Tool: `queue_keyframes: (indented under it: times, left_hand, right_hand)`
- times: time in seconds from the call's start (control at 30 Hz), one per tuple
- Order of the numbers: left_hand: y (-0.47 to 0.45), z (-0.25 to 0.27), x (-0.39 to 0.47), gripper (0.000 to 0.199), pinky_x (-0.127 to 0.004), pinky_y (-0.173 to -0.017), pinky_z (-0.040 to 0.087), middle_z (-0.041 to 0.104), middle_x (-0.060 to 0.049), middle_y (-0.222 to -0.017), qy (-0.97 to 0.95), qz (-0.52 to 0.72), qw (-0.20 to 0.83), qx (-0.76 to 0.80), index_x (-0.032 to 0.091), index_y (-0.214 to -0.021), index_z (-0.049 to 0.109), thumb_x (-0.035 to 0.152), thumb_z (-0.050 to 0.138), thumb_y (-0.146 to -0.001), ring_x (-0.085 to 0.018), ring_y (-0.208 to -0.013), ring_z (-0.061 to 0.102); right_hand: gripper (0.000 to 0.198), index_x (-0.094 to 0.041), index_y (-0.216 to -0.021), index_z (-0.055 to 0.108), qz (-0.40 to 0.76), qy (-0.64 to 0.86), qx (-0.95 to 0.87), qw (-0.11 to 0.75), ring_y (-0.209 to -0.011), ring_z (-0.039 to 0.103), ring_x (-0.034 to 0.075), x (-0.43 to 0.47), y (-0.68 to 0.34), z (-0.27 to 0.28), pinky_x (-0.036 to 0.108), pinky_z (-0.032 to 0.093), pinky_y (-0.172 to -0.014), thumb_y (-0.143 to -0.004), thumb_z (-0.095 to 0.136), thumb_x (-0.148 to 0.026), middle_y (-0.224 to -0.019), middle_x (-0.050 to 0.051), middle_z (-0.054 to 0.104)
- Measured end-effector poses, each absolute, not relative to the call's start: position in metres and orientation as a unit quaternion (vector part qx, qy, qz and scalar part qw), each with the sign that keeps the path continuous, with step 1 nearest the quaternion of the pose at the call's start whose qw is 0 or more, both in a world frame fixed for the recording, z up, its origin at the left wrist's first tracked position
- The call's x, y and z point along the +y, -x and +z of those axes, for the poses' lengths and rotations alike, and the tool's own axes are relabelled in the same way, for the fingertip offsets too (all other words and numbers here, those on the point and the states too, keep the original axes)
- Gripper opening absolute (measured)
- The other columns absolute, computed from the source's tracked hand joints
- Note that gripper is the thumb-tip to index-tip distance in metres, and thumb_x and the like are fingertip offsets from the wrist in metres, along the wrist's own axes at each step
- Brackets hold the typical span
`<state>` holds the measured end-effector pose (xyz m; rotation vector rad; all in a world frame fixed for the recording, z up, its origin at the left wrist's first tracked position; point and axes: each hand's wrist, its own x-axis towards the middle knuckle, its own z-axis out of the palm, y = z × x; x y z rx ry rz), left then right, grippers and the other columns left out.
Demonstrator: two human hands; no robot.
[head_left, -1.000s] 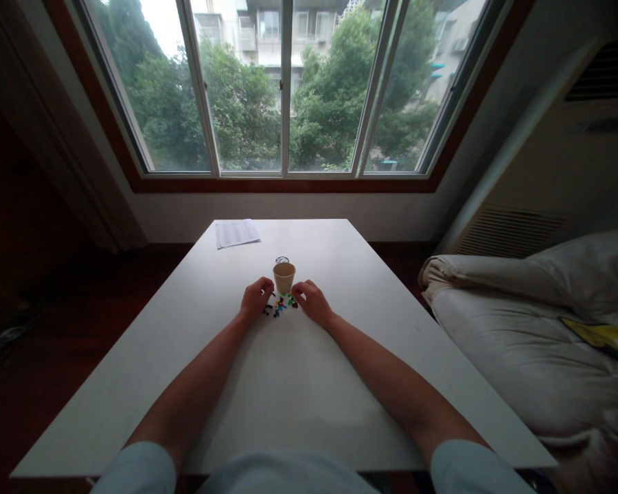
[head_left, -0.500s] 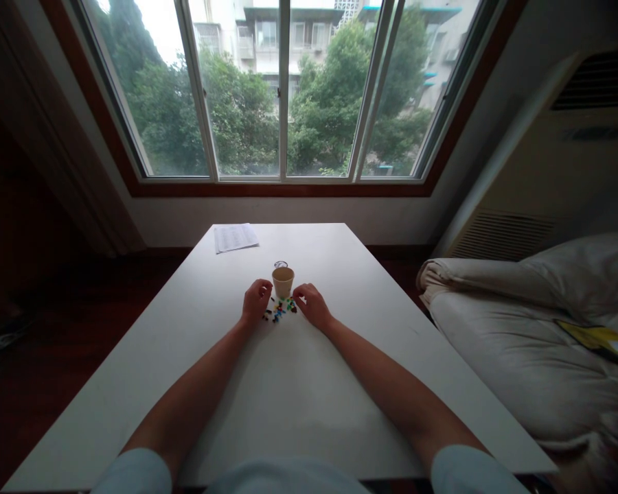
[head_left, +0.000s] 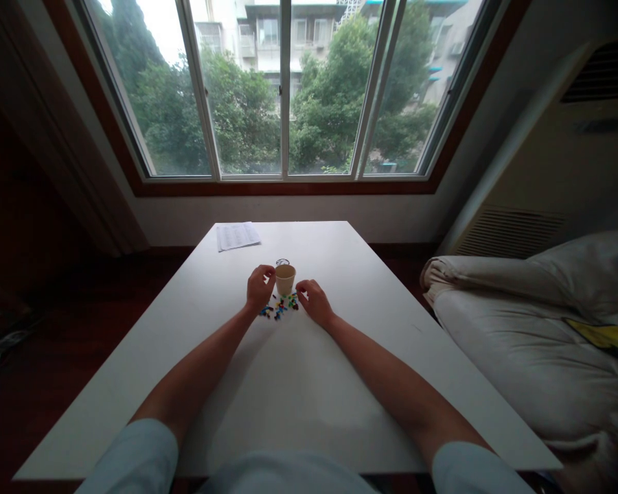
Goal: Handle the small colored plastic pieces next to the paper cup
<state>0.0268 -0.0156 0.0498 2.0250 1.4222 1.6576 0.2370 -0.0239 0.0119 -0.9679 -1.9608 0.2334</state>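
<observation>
The tabletop (head_left: pixel 299 405) was white, smooth and broad, with a faint dark mark toward its right side. On its far left corner lay a few overlapping sheets of printed paper (head_left: pixel 238 236), and near the middle a tan cup (head_left: pixel 285 282) stood upright. A loose scatter of small coloured pieces (head_left: pixel 279 311), blue, green and dark among them, lay just in front of the cup, while a thin dark looped object (head_left: pixel 282 261) lay just behind it.

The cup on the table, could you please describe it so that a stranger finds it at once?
On the white table, look between the left hand and the right hand. There an upright cup stands just beyond the scattered small colourful pieces. Its tan colour and wide open top set it apart from them.
</observation>
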Motion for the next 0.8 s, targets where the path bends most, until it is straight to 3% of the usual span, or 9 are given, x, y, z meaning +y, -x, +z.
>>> queue_keyframes:
  times: [0.4,0.8]
  left_hand:
    - [-0.031,0.051,-0.018,0.012,-0.040,-0.094,0.047,0.070,-0.005,-0.097,-0.707,0.530,0.037,0.467,0.021,-0.094,0.067,0.018,0.056,-0.089,-0.022,-0.100,0.058]
    - [-0.031,0.048,-0.024,0.021,-0.043,-0.099,0.045,0.071,-0.006,-0.104,-0.710,0.524,0.043,0.468,0.022,-0.100,0.070,0.015,0.052,-0.090,-0.024,-0.107,0.057]
  right_hand:
    - [0.016,-0.021,-0.100,0.058,0.103,0.397,-0.782,0.469,-0.084,0.052,0.017,-0.023,-0.237,0.009,0.029,0.046,-0.073,-0.086,0.052,-0.016,-0.089,0.004,0.059]
    - [0.018,-0.021,-0.104,0.058,0.113,0.402,-0.774,0.476,-0.083,0.054,0.017,-0.024,-0.236,0.010,0.030,0.046,-0.074,-0.088,0.052,-0.019,-0.090,0.005,0.060]
